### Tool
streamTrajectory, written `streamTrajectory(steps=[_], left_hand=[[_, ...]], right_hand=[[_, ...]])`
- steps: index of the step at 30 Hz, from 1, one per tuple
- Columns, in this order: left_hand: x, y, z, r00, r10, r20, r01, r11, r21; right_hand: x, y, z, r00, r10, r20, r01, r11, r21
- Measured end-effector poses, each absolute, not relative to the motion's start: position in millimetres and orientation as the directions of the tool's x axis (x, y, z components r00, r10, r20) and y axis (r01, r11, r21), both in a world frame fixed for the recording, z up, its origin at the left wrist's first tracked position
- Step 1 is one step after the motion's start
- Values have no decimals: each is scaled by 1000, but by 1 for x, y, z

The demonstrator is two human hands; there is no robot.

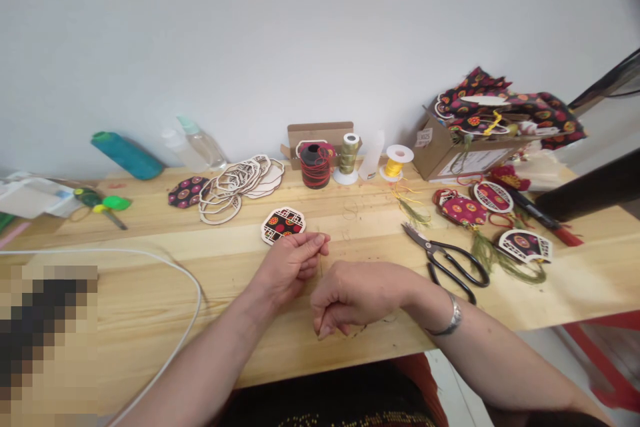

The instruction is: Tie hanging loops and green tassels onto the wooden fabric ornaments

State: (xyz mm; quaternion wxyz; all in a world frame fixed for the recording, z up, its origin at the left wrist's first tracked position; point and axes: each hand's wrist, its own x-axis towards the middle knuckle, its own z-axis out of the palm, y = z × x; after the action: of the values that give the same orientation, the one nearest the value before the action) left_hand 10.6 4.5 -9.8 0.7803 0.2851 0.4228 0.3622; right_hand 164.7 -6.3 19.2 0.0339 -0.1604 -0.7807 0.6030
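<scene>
My left hand (295, 263) is closed in a pinch above the middle of the wooden table (240, 320). A thin thread seems to hang from its fingertips towards my right hand (353, 293), which is bent down with its fingers curled together. What the right fingers grip is too small to make out. Just behind my left hand lies a patterned round ornament (283, 225) with a pale wooden lattice frame. Black-handled scissors (445, 257) lie open to the right of my right hand.
Behind stand a red thread spool (315, 167), a gold spool (349, 155) and a yellow spool (395, 163). Wooden frames (235, 183) lie back left. A cardboard box (445, 147) with patterned cloth and several tasselled ornaments (463, 208) are at right. A white cable (197, 293) curves at left.
</scene>
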Motion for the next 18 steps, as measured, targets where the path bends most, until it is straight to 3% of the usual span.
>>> streamTrajectory(steps=[13, 15, 18], left_hand=[[12, 3, -6, 390, 812, -433, -293, 556, 778], [13, 4, -4, 339, 841, -421, -289, 519, 804], [14, 4, -1, 286, 866, -410, -270, 483, 833]], right_hand=[[166, -6, 13, -969, 197, -151, 197, 238, -951], [170, -4, 16, -978, 180, -106, 140, 189, -972], [181, 1, 26, -997, 71, 7, -7, -7, -1000]])
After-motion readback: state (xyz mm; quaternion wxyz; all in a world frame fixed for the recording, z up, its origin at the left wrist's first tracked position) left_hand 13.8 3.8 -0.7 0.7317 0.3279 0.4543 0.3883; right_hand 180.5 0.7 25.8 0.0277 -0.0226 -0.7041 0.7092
